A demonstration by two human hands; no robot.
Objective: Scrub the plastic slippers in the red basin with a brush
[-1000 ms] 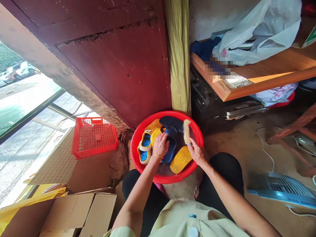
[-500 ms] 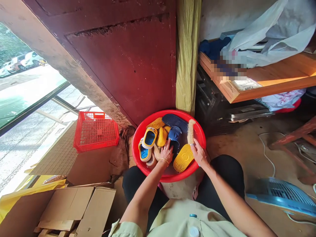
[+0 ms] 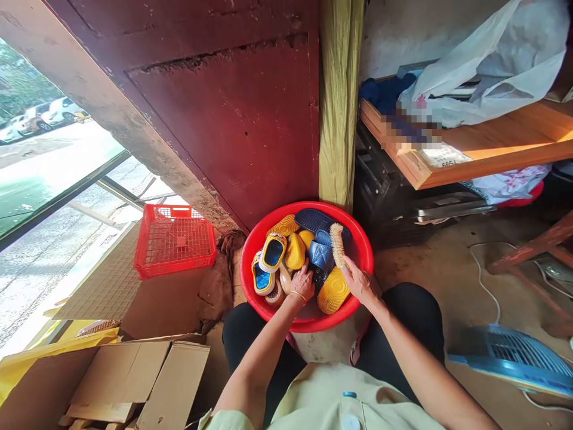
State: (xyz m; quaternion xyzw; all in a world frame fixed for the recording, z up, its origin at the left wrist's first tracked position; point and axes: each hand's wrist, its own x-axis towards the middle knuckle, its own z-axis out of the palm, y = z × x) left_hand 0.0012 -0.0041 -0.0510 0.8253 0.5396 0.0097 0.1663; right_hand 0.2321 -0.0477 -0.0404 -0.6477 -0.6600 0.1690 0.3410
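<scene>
A round red basin [image 3: 247, 239] holds several shoes. The fingers of my left hand [image 3: 303, 284] are closed at the near end of a blue slipper [image 3: 321, 252], though its gripped part is mostly hidden. My right hand [image 3: 359, 282] is wrapped round the lower end of a pale bristled brush [image 3: 337, 242]; the brush stands beside the slipper's strap. Below the brush is a yellow sole [image 3: 333, 291]. Yellow clogs [image 3: 273, 252] with blue insides, a yellow shoe [image 3: 295, 251] and a dark blue sole [image 3: 313, 219] lie around them.
A red crate [image 3: 174, 242] and cardboard boxes [image 3: 120, 370] are on the left. Behind the basin stands a dark red door [image 3: 242, 131]. To the right are a wooden tabletop [image 3: 496, 143], a blue fan [image 3: 523, 358] and a cable on the floor.
The brush has moved left with my right hand, from the basin's right side to the blue slipper. The slipper has turned, and my left hand has shifted slightly down.
</scene>
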